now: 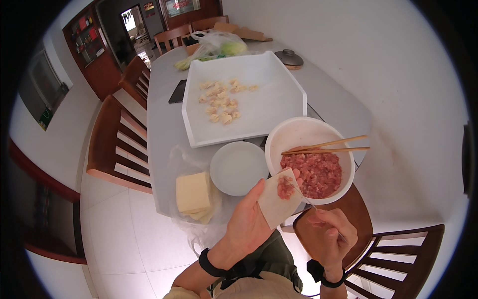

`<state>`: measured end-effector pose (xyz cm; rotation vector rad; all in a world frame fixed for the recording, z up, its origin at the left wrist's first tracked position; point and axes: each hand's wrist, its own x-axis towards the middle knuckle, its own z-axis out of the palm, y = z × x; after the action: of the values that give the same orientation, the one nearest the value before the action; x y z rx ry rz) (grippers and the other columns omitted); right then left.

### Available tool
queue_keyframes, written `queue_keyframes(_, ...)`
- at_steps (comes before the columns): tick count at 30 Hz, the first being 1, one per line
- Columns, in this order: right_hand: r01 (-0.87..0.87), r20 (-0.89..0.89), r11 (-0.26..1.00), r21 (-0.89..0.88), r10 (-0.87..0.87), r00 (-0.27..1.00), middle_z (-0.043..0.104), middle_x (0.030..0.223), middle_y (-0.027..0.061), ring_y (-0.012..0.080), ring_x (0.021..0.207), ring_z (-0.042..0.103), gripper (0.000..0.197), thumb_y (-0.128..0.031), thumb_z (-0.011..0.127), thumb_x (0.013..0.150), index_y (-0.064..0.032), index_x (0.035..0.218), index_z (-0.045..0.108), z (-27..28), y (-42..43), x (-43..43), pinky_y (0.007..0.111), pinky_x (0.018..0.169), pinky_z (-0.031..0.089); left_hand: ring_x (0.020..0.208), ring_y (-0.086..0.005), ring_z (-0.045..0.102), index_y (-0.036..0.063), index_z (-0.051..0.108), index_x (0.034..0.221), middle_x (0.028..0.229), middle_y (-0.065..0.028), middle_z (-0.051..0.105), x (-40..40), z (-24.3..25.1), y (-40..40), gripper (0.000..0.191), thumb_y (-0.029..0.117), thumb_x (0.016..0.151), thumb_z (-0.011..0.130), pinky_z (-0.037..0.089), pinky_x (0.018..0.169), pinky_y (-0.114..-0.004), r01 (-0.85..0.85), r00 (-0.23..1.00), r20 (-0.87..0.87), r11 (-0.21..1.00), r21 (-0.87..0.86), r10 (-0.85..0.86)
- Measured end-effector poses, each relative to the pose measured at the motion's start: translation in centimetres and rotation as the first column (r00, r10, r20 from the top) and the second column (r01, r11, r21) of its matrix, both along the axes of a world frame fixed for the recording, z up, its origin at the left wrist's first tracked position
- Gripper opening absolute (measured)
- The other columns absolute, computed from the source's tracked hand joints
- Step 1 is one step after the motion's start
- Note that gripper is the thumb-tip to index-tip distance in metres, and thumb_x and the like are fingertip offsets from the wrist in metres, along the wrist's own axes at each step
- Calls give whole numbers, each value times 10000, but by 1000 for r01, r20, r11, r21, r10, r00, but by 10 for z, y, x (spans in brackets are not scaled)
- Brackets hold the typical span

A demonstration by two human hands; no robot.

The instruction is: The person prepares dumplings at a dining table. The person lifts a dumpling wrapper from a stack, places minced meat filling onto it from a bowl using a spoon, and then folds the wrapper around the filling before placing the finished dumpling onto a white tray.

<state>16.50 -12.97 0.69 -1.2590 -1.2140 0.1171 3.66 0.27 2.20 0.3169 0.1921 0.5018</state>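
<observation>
On the palm and fingers of my left hand (248, 226) lies a square dough wrapper (276, 209), a dab of minced meat (286, 188) near its upper edge. My right hand (336, 231) grips a thin metal utensil (308, 200); its far end touches the meat. Just beyond is a white bowl (274, 144) of raw minced meat (317, 170), with wooden chopsticks (336, 150) across its rim. A pale round plate (239, 168) stands left of the bowl. Further left, a stack of wrappers (192, 190) rests on a clear plastic bag (216, 213).
A large white tray (276, 89) holds folded dumplings (220, 97) beyond the plate. A dark phone (177, 91) lies beside it. Behind are bagged vegetables (231, 48) and a dark lid (289, 58). Wooden chairs (112, 138) flank the table; one chair seat (336, 224) is close at right.
</observation>
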Motion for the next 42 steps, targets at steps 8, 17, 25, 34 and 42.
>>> queue_keyframes(8, 73, -52, 996, 59, -70, 996, 678, 800, 143, 185, 703, 625, 420, -332, 544, 975, 66, 987, 679, -1, -5, 8, 258, 582, 479, 1370, -238, 367, -41, 226, 1470, 1493, -136, 363, 11, 3, 0, 567, 320, 1036, 275, 273, 1150, -388, 43, 998, -48, 995, 91, -39)
queue_keyframes(17, 59, -70, 995, 83, -53, 996, 658, 745, 117, 181, 639, 621, 422, -345, 540, 973, 45, 939, 699, 2, -11, 10, 257, 557, 461, 1381, -245, 349, -30, 219, 1475, 1498, -151, 351, 14, 2, 0, 563, 308, 1030, 288, 263, 1153, -393, 7, 998, -56, 992, 124, 0)
queue_keyframes(25, 48, 15, 996, 78, -49, 999, 658, 751, 110, 182, 640, 609, 419, -361, 557, 960, 33, 942, 700, 5, -11, 15, 262, 563, 452, 1385, -254, 338, -31, 213, 1476, 1503, -153, 340, 15, 0, 0, 558, 299, 1032, 284, 259, 1154, -396, 22, 998, -57, 996, 82, -17)
queue_keyframes(34, 78, -77, 996, 37, -74, 994, 676, 793, 101, 168, 681, 591, 411, -362, 575, 949, 28, 964, 701, 2, -6, 15, 263, 605, 452, 1349, -253, 392, -28, 264, 1459, 1477, -137, 385, 14, 3, -1, 532, 301, 1040, 288, 305, 1130, -400, 57, 994, -95, 995, 79, -49)
queue_keyframes(42, 107, -43, 994, -12, -107, 993, 681, 821, 107, 183, 726, 611, 374, -320, 567, 959, 28, 1001, 697, 2, -7, 20, 266, 663, 480, 1337, -258, 408, -34, 274, 1451, 1460, -163, 398, 17, 3, 0, 524, 286, 1038, 310, 317, 1127, -395, 60, 995, -77, 998, 37, -57)
